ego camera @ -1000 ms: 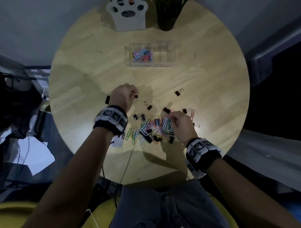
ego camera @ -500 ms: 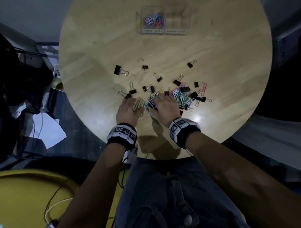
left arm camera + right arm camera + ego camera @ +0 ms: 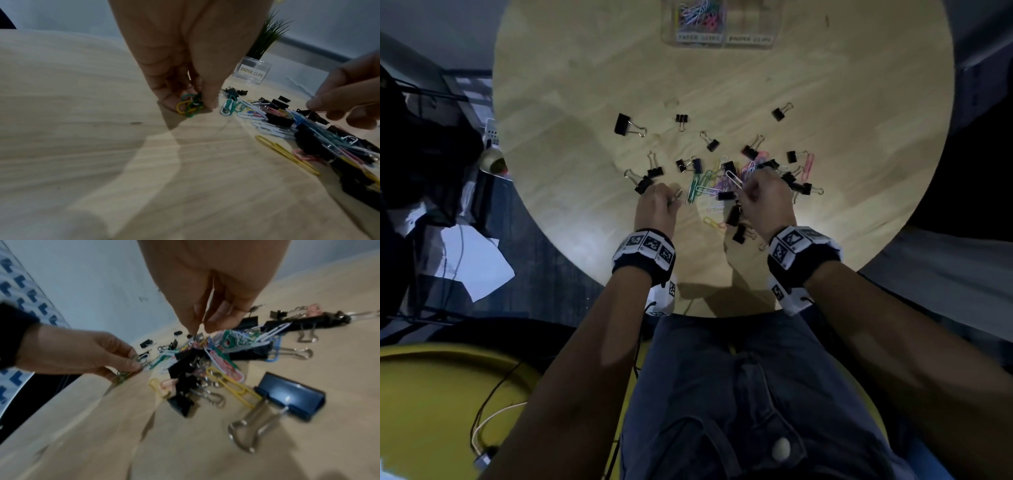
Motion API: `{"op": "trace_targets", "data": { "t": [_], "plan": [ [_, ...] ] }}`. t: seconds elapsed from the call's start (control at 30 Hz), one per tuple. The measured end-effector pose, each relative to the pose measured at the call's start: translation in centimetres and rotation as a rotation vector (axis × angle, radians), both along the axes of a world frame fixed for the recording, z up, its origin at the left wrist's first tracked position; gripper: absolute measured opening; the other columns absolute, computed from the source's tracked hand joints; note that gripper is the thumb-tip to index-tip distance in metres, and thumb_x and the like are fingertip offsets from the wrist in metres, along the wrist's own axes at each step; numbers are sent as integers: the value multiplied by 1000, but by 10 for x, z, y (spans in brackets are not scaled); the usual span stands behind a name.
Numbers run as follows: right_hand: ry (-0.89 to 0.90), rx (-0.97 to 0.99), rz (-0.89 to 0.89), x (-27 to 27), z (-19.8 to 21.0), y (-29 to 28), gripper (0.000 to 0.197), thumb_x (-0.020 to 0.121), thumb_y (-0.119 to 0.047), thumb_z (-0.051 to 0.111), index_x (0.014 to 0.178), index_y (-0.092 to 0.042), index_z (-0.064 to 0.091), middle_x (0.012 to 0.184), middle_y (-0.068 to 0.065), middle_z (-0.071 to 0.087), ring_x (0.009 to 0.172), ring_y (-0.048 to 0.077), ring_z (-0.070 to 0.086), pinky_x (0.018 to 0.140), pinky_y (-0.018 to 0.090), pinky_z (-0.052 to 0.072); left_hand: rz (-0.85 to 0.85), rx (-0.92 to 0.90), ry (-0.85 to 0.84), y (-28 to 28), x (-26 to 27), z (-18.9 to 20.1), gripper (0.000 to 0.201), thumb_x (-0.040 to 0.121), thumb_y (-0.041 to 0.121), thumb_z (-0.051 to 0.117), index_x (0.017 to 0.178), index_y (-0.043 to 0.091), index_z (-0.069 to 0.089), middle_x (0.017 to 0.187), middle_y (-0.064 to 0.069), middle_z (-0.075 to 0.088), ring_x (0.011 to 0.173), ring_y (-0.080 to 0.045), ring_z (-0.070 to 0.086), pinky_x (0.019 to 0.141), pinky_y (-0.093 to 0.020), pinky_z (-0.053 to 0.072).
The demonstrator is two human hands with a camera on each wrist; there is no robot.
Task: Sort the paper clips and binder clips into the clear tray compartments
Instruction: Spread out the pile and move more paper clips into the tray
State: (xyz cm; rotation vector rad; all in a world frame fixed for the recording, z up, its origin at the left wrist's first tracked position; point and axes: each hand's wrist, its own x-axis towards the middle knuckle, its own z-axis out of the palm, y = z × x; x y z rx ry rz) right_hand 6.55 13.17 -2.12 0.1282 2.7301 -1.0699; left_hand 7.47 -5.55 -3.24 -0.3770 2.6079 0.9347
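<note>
left hand low in the middle of the head view, fingertips pinched round a small bunch of green and yellow paper clips just above the table. right hand just to its right, thumb and forefinger closed on a thin white paper clip that sticks up toward the upper left. between and beyond both hands, a tangled pile of coloured paper clips and black binder clips, touching one another and partly under the right hand. a yellow paper clip apart from the pile, below it, with a black binder clip close beside the right wrist. more binder clips scattered singly above the pile: a large one at upper left, small ones in the middle and at upper right, well apart from the hands. clear tray at the top edge of the frame, far from both hands, left compartment holding coloured paper clips; contents of the right compartment cannot be told. labels on its front blurred there, "binder clips" readable in the left wrist view. green plant behind the tray. black marker wristbands on both wrists.
</note>
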Motion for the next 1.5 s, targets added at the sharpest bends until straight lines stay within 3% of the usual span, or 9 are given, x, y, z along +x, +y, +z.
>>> {"op": "trace_targets", "data": {
  "t": [0.17, 0.3, 0.4, 0.57, 0.83, 1.07, 1.2, 1.3, 1.5],
  "plan": [
    [-78, -214, 74, 10, 4, -7, 13, 84, 3, 54, 91, -3, 63, 75, 0, 59, 54, 7, 51, 54, 16, 42, 6, 6, -27, -1, 1, 8, 22, 92, 1, 36, 111, -5, 43, 91, -21, 59, 79, -30, 53, 65, -31, 35],
    [-162, -351, -101, 17, -3, -13, 13, 86, 2, 55, 88, 1, 68, 72, 5, 64, 53, 6, 61, 65, 36, 55, 108, 45, -91, 3, -8, 11, 26, 95, 11, 33, 115, 2, 47, 116, -18, 59, 105, -32, 55, 77, -28, 36],
    [-106, -186, -18, 15, -3, -17, 17, 86, 2, 51, 92, 1, 68, 90, 16, 71, 79, 25, 65, 77, 33, 52, 44, 17, -137, 7, -13, 10, 27, 92, 25, 44, 109, 6, 54, 111, -16, 63, 100, -32, 58, 75, -29, 38],
    [88, 228, 458, -11, 6, -35, 34, 89, 3, 44, 120, -5, 58, 123, 13, 60, 115, 28, 49, 98, 36, 40, -43, -91, -97, 11, -14, 4, 26, 85, 30, 61, 103, 12, 58, 104, -11, 67, 93, -28, 62, 74, -33, 47],
    [46, 592, 922, -37, 13, -45, 36, 91, 0, 43, 126, -3, 51, 136, 14, 44, 130, 32, 34, 103, 43, 37, -120, -163, -50, 3, -5, 1, 23, 89, 27, 57, 103, 8, 57, 104, -15, 66, 95, -34, 62, 72, -37, 46],
    [-30, 479, 849, -33, 10, -46, 30, 88, 3, 45, 117, 2, 53, 127, 18, 52, 123, 30, 41, 102, 41, 37, -69, -18, -18, -6, 3, -1, 19, 88, 25, 58, 96, 8, 56, 99, -9, 61, 88, -26, 58, 71, -33, 45],
    [-68, 164, 430, -32, 11, -28, 1, 82, -4, 60, 83, -4, 61, 93, 13, 62, 90, 24, 53, 76, 30, 45, 139, 62, 27, -16, 6, -1, 23, 91, 24, 51, 105, 5, 52, 108, -18, 61, 95, -32, 59, 77, -36, 45],
    [-124, -91, 105, -26, 14, -11, 4, 74, 0, 66, 76, 1, 63, 82, 16, 66, 71, 19, 55, 63, 24, 44, 103, -4, 8, -21, 9, 0, 26, 96, 26, 37, 112, 7, 44, 98, -20, 65, 86, -38, 61, 71, -42, 46],
    [-98, 210, 420, -3, 13, -2, 7, 81, -4, 55, 82, -6, 62, 95, 11, 64, 87, 26, 60, 73, 35, 52, -21, -176, -75, -16, 3, -2, 44, 86, 53, 49, 109, 16, 49, 105, -10, 66, 96, -31, 62, 79, -38, 46]
  ]
}}
